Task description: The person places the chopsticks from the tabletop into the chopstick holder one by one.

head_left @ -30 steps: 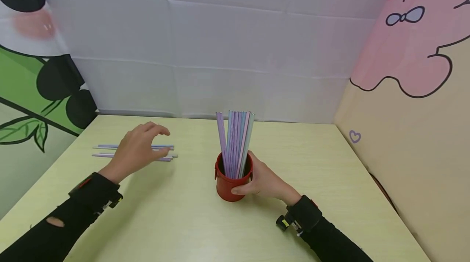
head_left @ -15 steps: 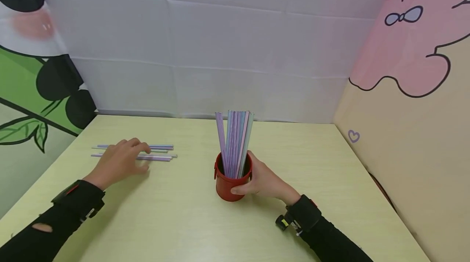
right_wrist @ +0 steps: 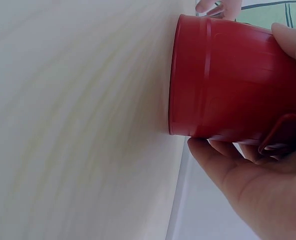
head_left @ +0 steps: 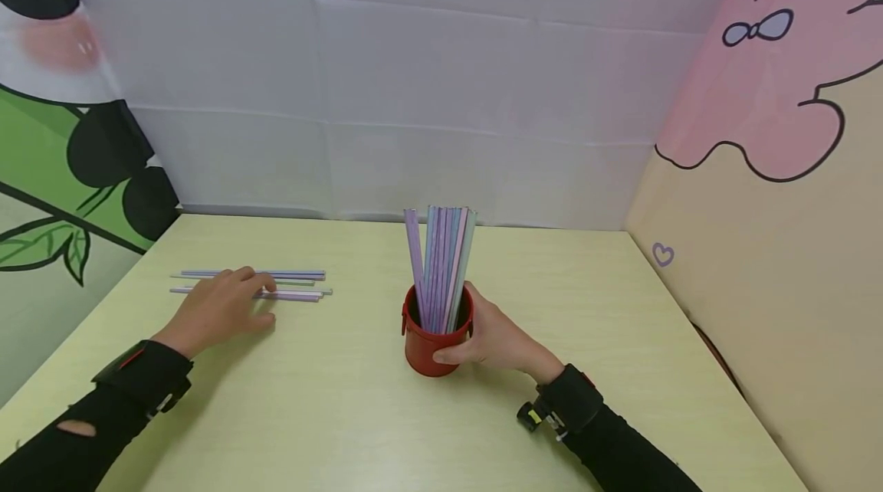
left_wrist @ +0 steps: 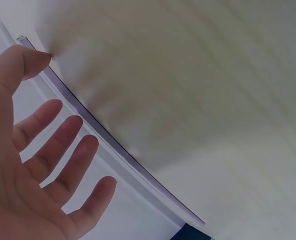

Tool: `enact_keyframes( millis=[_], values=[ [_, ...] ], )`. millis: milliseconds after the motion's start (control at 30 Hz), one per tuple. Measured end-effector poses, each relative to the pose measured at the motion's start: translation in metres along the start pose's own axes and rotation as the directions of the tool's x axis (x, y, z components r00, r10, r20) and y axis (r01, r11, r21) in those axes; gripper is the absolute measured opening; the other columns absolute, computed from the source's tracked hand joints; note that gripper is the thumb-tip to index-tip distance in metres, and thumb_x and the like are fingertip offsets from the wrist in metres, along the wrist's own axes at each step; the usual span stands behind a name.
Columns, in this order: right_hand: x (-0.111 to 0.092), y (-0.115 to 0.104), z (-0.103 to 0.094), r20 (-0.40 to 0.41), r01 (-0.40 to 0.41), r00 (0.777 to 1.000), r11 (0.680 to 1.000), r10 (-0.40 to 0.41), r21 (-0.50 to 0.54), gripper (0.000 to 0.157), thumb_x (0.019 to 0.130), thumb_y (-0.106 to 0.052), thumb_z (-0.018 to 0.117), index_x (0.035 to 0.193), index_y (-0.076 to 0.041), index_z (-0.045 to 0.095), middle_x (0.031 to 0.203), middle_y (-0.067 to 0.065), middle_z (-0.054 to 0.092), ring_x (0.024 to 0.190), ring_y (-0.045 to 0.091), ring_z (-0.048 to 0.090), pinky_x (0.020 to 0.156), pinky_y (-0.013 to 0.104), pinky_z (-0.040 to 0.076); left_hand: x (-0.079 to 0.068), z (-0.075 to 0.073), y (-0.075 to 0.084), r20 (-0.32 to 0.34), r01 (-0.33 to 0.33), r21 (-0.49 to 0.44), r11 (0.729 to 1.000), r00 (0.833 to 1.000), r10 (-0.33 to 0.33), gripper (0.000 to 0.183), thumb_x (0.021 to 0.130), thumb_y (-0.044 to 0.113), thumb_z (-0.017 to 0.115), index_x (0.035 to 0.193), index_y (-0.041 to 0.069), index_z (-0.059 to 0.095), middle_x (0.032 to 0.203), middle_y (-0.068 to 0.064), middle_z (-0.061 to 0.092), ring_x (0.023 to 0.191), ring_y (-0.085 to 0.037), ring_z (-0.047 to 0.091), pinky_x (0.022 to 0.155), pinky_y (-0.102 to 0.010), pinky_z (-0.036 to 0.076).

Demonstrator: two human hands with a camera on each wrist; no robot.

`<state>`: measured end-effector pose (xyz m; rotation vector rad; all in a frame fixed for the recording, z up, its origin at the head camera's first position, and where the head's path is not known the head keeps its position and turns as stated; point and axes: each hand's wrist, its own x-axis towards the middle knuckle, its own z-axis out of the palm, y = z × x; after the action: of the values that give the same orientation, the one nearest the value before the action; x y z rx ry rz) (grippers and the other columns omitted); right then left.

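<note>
A small red bucket (head_left: 434, 354) with looped side handles stands upright on the table, holding a bundle of slim pastel sticks (head_left: 441, 270). My right hand (head_left: 500, 342) grips it from the right, the thumb across its front; in the right wrist view, fingers wrap the bucket (right_wrist: 227, 80) from below and above. On the left, several loose lilac, blue and white sticks (head_left: 297, 294) lie side by side. My left hand (head_left: 221, 308) is over their middle, fingers loosely bent. The left wrist view has a lilac stick (left_wrist: 123, 147) beyond the fingertips; whether they touch it cannot be told.
The pale wooden table (head_left: 359, 415) ends at a white hanging sheet (head_left: 414, 93). A cartoon panel (head_left: 69, 132) stands on the left; a beige wall (head_left: 779, 285) with a pink bear borders the right.
My left hand has moved left and toward me over the loose sticks, its thumb and forefinger now less widely spread. My right hand and the bucket have stayed in place.
</note>
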<state>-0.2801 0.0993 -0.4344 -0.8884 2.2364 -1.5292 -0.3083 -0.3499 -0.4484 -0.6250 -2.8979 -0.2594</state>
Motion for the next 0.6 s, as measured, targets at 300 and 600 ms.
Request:
enact_keyframes(
  millis=[300,600],
  values=[
    [0.0005,0.0005,-0.0002,0.002,0.000,1.000,1.000,0.000,-0.014,0.094,0.084,-0.012,0.092,0.157,-0.027,0.033,0.149,-0.008,0.055,0.136,0.016,0.056,0.112,0.039,0.051,0.0021,0.0020,-0.0043,0.033,0.006,0.002,1.000,0.999,-0.006,0.028,0.085,0.027,0.085,0.104,0.012,0.072,0.098,-0.008,0.068,0.079,-0.025,0.056,0.069,-0.042,0.048],
    [0.0005,-0.0001,-0.0005,0.001,0.001,1.000,1.000,-0.001,-0.003,0.095,0.084,-0.011,0.091,0.157,-0.028,0.033,0.149,-0.008,0.054,0.137,0.016,0.055,0.111,0.039,0.051,0.0034,0.0007,-0.0029,0.068,-0.027,-0.049,0.998,0.997,0.030,0.017,0.085,0.016,0.085,0.089,0.019,0.068,0.083,0.005,0.059,0.075,-0.017,0.051,0.066,-0.035,0.043]
  ],
)
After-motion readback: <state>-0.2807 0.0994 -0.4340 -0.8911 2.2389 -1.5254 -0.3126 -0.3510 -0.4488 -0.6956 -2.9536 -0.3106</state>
